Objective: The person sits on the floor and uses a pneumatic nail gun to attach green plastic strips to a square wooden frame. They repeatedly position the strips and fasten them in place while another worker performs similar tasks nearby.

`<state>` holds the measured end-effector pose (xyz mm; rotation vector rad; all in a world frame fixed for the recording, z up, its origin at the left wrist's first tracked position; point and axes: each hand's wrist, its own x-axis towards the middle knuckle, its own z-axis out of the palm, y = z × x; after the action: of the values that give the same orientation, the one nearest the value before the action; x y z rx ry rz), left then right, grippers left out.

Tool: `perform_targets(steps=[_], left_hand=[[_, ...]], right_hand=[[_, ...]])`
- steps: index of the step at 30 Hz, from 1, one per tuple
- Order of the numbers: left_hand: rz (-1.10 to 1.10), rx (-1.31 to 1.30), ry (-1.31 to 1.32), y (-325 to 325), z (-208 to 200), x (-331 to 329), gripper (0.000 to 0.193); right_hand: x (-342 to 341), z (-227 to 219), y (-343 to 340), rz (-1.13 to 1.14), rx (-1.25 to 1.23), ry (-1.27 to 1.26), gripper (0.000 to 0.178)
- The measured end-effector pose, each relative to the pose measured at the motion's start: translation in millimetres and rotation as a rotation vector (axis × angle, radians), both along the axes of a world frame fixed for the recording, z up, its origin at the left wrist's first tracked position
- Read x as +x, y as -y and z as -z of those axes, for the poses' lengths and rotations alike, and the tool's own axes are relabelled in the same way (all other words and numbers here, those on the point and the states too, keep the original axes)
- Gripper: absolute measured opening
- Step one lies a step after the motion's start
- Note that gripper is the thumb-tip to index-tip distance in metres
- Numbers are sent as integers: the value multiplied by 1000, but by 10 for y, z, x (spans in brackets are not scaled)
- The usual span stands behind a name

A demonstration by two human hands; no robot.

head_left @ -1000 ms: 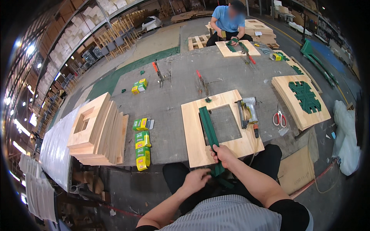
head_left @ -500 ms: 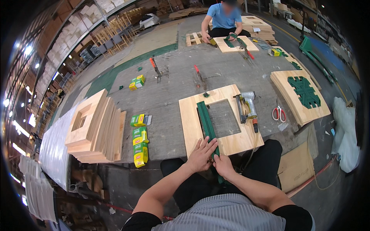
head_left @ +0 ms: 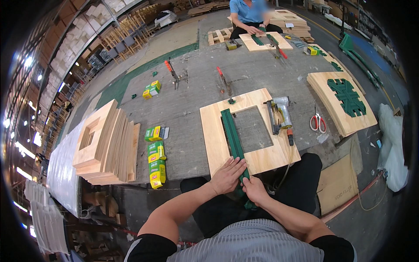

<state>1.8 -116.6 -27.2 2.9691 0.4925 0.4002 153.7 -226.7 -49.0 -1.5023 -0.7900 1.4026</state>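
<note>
A pale wooden frame (head_left: 273, 159) with a square opening lies in front of me at the table's near edge. Along its left side runs a long grooved green strip (head_left: 231, 133), whose lower end sticks out past the board toward my lap. My left hand (head_left: 229, 175) rests flat on the strip, fingers stretched and close together. Just below and to the right, my right hand (head_left: 255, 191) grips the strip's overhanging part with thumb and fingers. On the frame's right side lies an air stapler (head_left: 280, 114). A small green piece (head_left: 231, 101) sits by the frame's top edge.
Stacked wooden frames (head_left: 102, 144) stand left, beside green-yellow boxes (head_left: 156, 157). Red-handled scissors (head_left: 317, 123) and a board stack (head_left: 316, 91) bearing green pieces (head_left: 347, 97) are right. Red-handled clamps (head_left: 223, 77) stand mid-table. A co-worker (head_left: 246, 17) sits opposite.
The view has shifted slightly. My hands keep nearly the same hold on the strip. The co-worker has let go of a green-yellow box, and both their hands are now at their frame.
</note>
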Motion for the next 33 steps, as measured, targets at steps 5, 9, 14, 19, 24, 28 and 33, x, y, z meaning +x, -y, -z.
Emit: perform_targets(steps=[5,9,14,19,24,28,33], left_hand=[[15,48,29,-15,31,17,76],[16,74,28,11,46,1,74],[16,80,39,25,59,-4,73],[25,88,71,14,58,-9,72],[29,82,48,0,71,-18,72],[38,53,23,-26,68,-40,71],[41,6,4,-39,28,-46,67]], right_hand=[[2,-22,30,-8,1,61,29],[-6,-119,83,-15,-7,-3,26],[-2,-142,122,-32,-39,30,27],[-13,-84,127,-15,-10,-22,28],[10,-70,156,-58,-18,75,28],[31,0,161,-99,-16,142,30],[67,230,135,-146,-15,170,34]])
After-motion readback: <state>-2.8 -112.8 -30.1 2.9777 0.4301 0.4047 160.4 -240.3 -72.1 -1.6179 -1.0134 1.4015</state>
